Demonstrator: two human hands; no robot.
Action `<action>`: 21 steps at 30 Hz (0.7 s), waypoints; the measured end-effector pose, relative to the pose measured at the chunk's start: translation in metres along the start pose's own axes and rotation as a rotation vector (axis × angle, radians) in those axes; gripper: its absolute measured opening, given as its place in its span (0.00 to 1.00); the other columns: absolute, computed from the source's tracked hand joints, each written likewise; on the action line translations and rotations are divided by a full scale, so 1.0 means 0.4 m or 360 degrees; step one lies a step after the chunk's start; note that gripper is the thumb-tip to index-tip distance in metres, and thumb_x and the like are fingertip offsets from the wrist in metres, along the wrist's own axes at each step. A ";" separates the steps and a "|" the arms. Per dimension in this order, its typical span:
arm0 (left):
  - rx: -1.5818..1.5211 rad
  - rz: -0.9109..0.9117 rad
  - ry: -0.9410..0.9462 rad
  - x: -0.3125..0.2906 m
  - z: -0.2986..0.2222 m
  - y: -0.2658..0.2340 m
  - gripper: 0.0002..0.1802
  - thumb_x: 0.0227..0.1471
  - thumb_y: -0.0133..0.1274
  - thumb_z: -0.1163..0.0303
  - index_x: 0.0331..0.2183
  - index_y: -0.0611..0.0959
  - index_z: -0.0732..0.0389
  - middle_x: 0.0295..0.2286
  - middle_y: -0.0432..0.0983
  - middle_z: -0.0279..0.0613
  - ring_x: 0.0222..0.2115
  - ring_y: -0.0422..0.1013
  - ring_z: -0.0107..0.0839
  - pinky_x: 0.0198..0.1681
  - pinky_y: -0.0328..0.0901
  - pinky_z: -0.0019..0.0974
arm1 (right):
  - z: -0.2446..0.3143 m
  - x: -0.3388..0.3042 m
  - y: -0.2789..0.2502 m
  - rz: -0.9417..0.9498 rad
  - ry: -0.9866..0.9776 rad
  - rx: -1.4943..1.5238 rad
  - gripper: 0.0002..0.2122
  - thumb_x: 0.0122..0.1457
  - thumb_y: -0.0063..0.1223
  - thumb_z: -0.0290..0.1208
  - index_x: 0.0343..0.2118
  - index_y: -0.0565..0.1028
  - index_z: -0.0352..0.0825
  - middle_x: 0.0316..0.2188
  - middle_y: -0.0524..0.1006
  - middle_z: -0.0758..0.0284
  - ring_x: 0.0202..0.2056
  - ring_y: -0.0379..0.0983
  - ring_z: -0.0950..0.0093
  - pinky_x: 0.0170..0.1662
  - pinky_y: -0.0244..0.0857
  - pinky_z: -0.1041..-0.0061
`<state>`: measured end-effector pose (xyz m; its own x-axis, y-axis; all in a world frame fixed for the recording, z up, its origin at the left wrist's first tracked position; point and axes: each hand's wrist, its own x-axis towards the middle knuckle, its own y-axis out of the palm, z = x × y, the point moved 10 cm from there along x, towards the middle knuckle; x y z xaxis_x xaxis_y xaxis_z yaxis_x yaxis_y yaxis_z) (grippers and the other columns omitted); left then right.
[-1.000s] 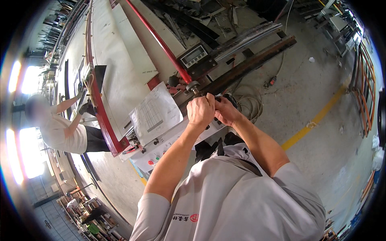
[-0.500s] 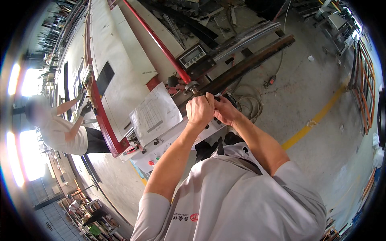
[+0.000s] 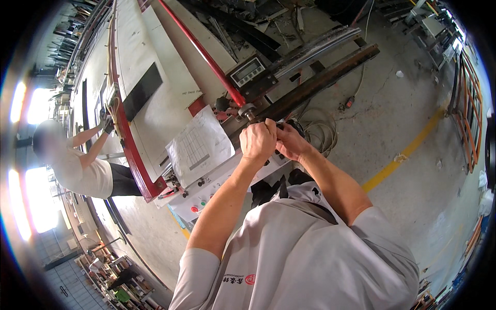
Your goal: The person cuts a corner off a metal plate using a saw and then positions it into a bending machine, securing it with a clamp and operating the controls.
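Observation:
My left hand [image 3: 258,140] is closed in a fist, and my right hand [image 3: 292,143] presses against it with its fingers curled. Between them they grip a small dark part [image 3: 283,125], mostly hidden by the fingers. Both hands are held just in front of a round metal knob [image 3: 247,110] at the end of a long red bar [image 3: 206,51] on a machine. A sheet of paper [image 3: 199,147] with a printed table lies left of my hands, on the machine's white top.
A grey digital readout box [image 3: 248,72] sits behind the knob, beside a dark steel beam [image 3: 320,82]. A white control panel [image 3: 206,199] with coloured buttons is below the paper. A co-worker [image 3: 77,165] at left holds a dark panel [image 3: 142,90]. Coiled cable [image 3: 320,134] and a yellow line [image 3: 408,150] are on the floor.
The dark panel on the long white table has slid along it toward the machine. My hands have stayed together in the same spot.

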<state>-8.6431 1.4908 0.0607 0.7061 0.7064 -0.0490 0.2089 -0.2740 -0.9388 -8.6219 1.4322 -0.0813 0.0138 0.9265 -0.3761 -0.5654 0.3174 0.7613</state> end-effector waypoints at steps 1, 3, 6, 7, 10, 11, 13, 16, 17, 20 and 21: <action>0.0003 -0.0001 -0.0004 0.000 0.001 0.000 0.24 0.58 0.40 0.62 0.17 0.76 0.65 0.20 0.77 0.55 0.22 0.74 0.56 0.29 0.69 0.52 | 0.011 -0.005 0.014 -0.0005 -0.0018 0.0015 0.17 0.64 0.53 0.38 0.49 0.69 0.32 0.44 0.74 0.66 0.46 0.70 0.75 0.48 0.65 0.70; 0.0008 -0.0005 -0.0013 -0.002 0.002 -0.001 0.24 0.58 0.40 0.62 0.16 0.76 0.65 0.20 0.77 0.55 0.22 0.74 0.56 0.29 0.69 0.52 | 0.036 -0.018 0.043 -0.0024 -0.0071 0.0055 0.15 0.61 0.57 0.37 0.41 0.70 0.32 0.34 0.73 0.68 0.34 0.67 0.79 0.36 0.62 0.76; -0.0006 -0.0017 -0.0013 -0.002 0.008 0.005 0.23 0.58 0.40 0.62 0.16 0.76 0.64 0.19 0.77 0.55 0.22 0.74 0.56 0.29 0.69 0.53 | 0.056 -0.030 0.061 -0.0085 -0.0112 0.0104 0.15 0.59 0.59 0.37 0.38 0.70 0.31 0.30 0.72 0.69 0.28 0.66 0.82 0.28 0.60 0.80; -0.0001 -0.0015 -0.0013 -0.001 0.005 0.004 0.24 0.58 0.40 0.62 0.16 0.76 0.64 0.19 0.77 0.55 0.22 0.74 0.56 0.29 0.69 0.53 | 0.058 -0.031 0.057 -0.0111 -0.0120 0.0118 0.15 0.59 0.59 0.37 0.39 0.70 0.30 0.31 0.73 0.69 0.28 0.66 0.82 0.29 0.61 0.80; 0.0013 -0.0009 -0.0017 0.000 -0.003 -0.001 0.25 0.58 0.39 0.62 0.16 0.77 0.64 0.19 0.76 0.55 0.22 0.74 0.56 0.30 0.69 0.53 | 0.050 -0.024 0.047 -0.0095 -0.0109 0.0125 0.16 0.60 0.59 0.37 0.40 0.69 0.30 0.33 0.73 0.69 0.31 0.67 0.82 0.30 0.61 0.80; 0.0018 -0.0008 -0.0021 0.000 -0.003 -0.001 0.25 0.58 0.39 0.61 0.15 0.77 0.64 0.19 0.76 0.55 0.22 0.74 0.56 0.30 0.69 0.53 | 0.052 -0.026 0.051 -0.0096 -0.0113 0.0131 0.16 0.60 0.59 0.37 0.40 0.69 0.30 0.33 0.73 0.69 0.31 0.67 0.82 0.30 0.61 0.80; 0.0005 -0.0012 -0.0043 -0.001 0.002 0.000 0.26 0.58 0.39 0.61 0.15 0.77 0.65 0.19 0.76 0.55 0.22 0.74 0.56 0.31 0.70 0.52 | 0.060 -0.032 0.062 -0.0099 -0.0124 0.0145 0.16 0.60 0.58 0.37 0.40 0.70 0.29 0.33 0.74 0.69 0.31 0.68 0.82 0.30 0.61 0.80; -0.0032 -0.0018 -0.0088 0.000 0.013 0.004 0.27 0.58 0.39 0.60 0.15 0.78 0.65 0.19 0.76 0.56 0.22 0.74 0.57 0.32 0.70 0.53 | 0.054 -0.028 0.058 -0.0047 -0.0089 0.0117 0.15 0.61 0.58 0.37 0.40 0.70 0.29 0.33 0.74 0.68 0.32 0.69 0.81 0.31 0.63 0.79; -0.0034 -0.0013 -0.0095 0.001 0.012 0.003 0.27 0.58 0.39 0.60 0.15 0.78 0.65 0.19 0.76 0.56 0.22 0.74 0.57 0.32 0.69 0.53 | 0.054 -0.028 0.057 -0.0047 -0.0096 0.0128 0.15 0.61 0.58 0.37 0.40 0.71 0.29 0.33 0.74 0.68 0.32 0.69 0.81 0.32 0.63 0.79; -0.0046 0.0003 -0.0045 0.000 0.012 0.009 0.23 0.58 0.40 0.61 0.18 0.76 0.64 0.19 0.75 0.57 0.23 0.73 0.59 0.30 0.69 0.55 | 0.059 -0.033 0.063 -0.0064 -0.0108 0.0140 0.14 0.61 0.57 0.36 0.39 0.71 0.29 0.34 0.75 0.67 0.33 0.70 0.80 0.33 0.64 0.79; -0.0051 0.0009 -0.0017 0.000 0.012 0.013 0.20 0.57 0.41 0.62 0.19 0.75 0.63 0.19 0.75 0.58 0.23 0.73 0.60 0.29 0.68 0.56 | 0.062 -0.036 0.065 -0.0081 -0.0106 0.0130 0.14 0.61 0.57 0.36 0.39 0.71 0.29 0.34 0.75 0.67 0.33 0.70 0.80 0.34 0.64 0.78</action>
<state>-8.6455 1.4925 0.0540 0.7001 0.7117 -0.0581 0.2269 -0.2988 -0.9270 -8.6164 1.4321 -0.0430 0.0971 0.9193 -0.3813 -0.4937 0.3772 0.7836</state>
